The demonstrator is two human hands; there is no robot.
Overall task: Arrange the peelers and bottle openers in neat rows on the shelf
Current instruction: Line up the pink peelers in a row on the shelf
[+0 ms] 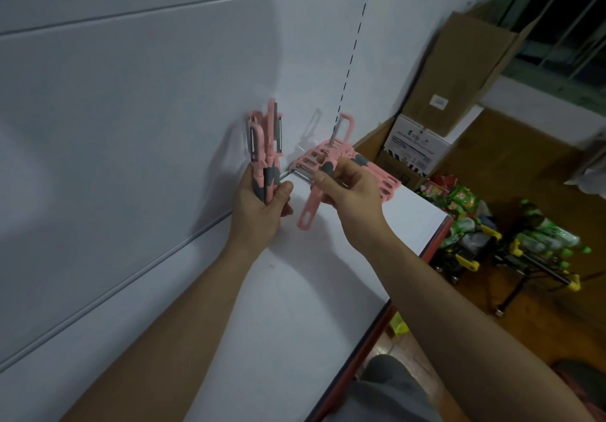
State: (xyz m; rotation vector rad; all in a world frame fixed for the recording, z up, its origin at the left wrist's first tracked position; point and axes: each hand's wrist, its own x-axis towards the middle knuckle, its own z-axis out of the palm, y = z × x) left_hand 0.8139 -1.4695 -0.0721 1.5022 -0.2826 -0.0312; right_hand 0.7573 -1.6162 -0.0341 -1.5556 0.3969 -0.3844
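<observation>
My left hand [262, 207] grips a bunch of pink-and-grey peelers [267, 141] upright, blades pointing up, close to the white back panel. My right hand [347, 189] pinches one pink peeler [314, 192] by its grey middle; its pink looped handle hangs down over the white shelf [295, 290] and its blade end points up. Behind my right hand, a pile of more pink peelers [377, 176] lies at the far end of the shelf, partly hidden by my fingers.
The shelf has a red front edge [436, 241] on the right. Beyond it stand cardboard boxes [459, 71] and a white printed box [413, 146]. Snack packets [459, 200] and carts with green bottles [544, 241] sit on the brown floor.
</observation>
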